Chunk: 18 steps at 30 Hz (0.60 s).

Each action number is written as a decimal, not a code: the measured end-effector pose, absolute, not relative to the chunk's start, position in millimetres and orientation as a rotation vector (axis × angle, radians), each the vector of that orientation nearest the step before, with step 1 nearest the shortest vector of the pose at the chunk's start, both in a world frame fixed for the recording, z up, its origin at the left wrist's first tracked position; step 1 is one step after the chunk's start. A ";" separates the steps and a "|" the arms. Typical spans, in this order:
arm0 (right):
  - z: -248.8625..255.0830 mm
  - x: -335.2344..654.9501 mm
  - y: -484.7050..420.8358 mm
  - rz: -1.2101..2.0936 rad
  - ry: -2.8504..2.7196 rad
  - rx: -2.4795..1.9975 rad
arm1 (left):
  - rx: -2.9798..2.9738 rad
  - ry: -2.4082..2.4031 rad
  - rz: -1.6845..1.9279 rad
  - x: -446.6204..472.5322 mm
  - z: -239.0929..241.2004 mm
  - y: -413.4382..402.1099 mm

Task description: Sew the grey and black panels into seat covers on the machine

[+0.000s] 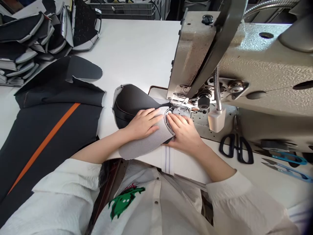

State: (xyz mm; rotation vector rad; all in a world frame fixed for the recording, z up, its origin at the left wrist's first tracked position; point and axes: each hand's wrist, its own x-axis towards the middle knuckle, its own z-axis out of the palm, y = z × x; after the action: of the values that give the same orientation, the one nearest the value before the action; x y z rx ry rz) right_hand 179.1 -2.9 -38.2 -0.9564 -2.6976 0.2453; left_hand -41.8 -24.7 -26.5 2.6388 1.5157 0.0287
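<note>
A padded fabric piece (144,148), grey mesh on one side and black on the other, lies folded under the sewing machine's presser foot (171,107). My left hand (143,124) rests flat on the mesh with its fingers a little apart, pressing it down. At the seam edge, close to the needle area, my right hand (184,133) holds the layers with its fingers together; its thumb is partly hidden. The black part of the piece (132,98) curves up beyond my left hand and shows a line of stitching.
The sewing machine (269,65) fills the right side, with a small lamp (216,119) hanging low. Black-handled scissors (236,147) and blue thread snips (288,168) lie at right. A dark panel with an orange stripe (46,143) and stacked padded pieces (22,29) occupy the left.
</note>
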 end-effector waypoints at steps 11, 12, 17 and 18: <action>-35.7 182.3 3.0 0.233 -2.738 -0.899 | 2.656 1.564 0.042 -37.0 -21.3 -25.7; -34.0 184.8 4.0 0.217 -2.725 -0.875 | 2.647 1.585 0.038 -35.5 -20.0 -25.4; -29.1 196.5 6.4 0.127 -2.634 -0.944 | 2.681 1.667 0.068 -27.1 -16.8 -25.1; -29.9 196.4 5.6 0.122 -2.628 -0.984 | 2.699 1.673 0.078 -26.2 -17.4 -25.4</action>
State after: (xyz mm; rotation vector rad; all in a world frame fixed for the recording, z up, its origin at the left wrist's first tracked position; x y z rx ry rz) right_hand 196.4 5.6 -29.9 -0.9838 -2.6277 0.1219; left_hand -26.2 -25.4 -17.4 2.6991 1.6730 0.0779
